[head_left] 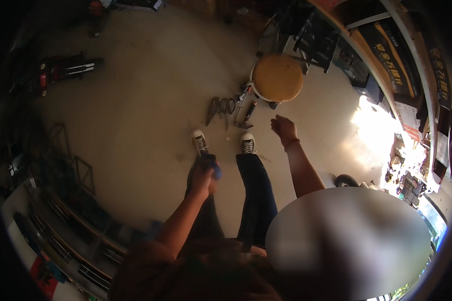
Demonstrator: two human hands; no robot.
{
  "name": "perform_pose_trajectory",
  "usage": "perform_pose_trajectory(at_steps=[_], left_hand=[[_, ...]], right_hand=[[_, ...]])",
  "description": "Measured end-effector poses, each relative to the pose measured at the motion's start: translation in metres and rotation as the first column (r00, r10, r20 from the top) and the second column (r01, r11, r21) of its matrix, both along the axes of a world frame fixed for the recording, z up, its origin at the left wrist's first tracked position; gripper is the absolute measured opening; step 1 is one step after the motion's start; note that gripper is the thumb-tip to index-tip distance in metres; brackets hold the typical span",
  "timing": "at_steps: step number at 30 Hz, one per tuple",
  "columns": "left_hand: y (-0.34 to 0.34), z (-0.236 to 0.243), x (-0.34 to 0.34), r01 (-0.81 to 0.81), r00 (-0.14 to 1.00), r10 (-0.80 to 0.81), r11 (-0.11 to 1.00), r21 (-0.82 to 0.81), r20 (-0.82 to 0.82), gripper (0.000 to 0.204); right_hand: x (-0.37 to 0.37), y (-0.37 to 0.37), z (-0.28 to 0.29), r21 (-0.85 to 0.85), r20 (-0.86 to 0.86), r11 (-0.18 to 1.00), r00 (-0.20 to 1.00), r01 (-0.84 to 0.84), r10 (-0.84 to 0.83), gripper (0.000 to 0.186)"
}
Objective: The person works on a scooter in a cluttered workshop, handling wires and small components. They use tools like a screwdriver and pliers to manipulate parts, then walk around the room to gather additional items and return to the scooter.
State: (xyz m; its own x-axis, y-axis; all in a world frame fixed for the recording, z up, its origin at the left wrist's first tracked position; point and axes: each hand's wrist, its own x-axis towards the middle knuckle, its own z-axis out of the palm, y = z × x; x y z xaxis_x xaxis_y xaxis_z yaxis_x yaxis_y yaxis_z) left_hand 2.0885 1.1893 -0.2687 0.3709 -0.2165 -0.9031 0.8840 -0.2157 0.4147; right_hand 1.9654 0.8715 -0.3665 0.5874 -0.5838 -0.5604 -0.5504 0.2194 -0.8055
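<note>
My left hand (202, 177) grips a blurred blue object (216, 169), with room on its left.
My right hand (284, 129) is narrow, curled into a loose fist; the round stool (277, 78) stands beyond it, edge nearest, and the hammer (251, 111) lies ahead-left of it, near dark hand tools (213, 110). Bare floor (120, 135) spreads wide leftward from my left hand, bounded behind-left by the shelves' edge (75, 220).
</note>
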Motion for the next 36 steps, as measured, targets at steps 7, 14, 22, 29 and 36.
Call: perform_pose_trajectory(at_steps=[7, 14, 22, 29, 36], left_hand=[[-0.020, -0.160, 0.092, 0.122, 0.972, -0.154, 0.977, 0.177, 0.179, 0.015], [-0.119, -0.262, 0.183, 0.020, 0.961, -0.021, 1.000, 0.008, 0.275, 0.014], [-0.226, -0.296, 0.190, 0.158, 0.961, -0.066, 0.929, -0.336, 0.270, 0.016], [-0.261, -0.316, 0.171, 0.226, 0.970, -0.190, 0.931, -0.286, 0.150, 0.017], [-0.261, -0.312, 0.172, 0.482, 0.876, -0.438, 0.801, -0.356, 0.200, 0.017]], right_hand=[[0.011, -0.022, -0.246, 0.284, -0.017, 0.776, 0.812, 0.564, -0.584, 0.040], [0.057, -0.038, -0.310, 0.646, -0.009, 0.213, 0.287, 0.733, -0.958, 0.062], [0.078, -0.046, -0.296, 0.863, 0.299, 0.194, -0.161, 0.467, -0.941, 0.035], [0.017, 0.013, -0.272, 0.893, 0.369, 0.181, -0.442, 0.412, -0.818, 0.033], [-0.067, -0.011, -0.311, 0.827, 0.476, 0.147, -0.536, 0.543, -0.697, 0.039]])
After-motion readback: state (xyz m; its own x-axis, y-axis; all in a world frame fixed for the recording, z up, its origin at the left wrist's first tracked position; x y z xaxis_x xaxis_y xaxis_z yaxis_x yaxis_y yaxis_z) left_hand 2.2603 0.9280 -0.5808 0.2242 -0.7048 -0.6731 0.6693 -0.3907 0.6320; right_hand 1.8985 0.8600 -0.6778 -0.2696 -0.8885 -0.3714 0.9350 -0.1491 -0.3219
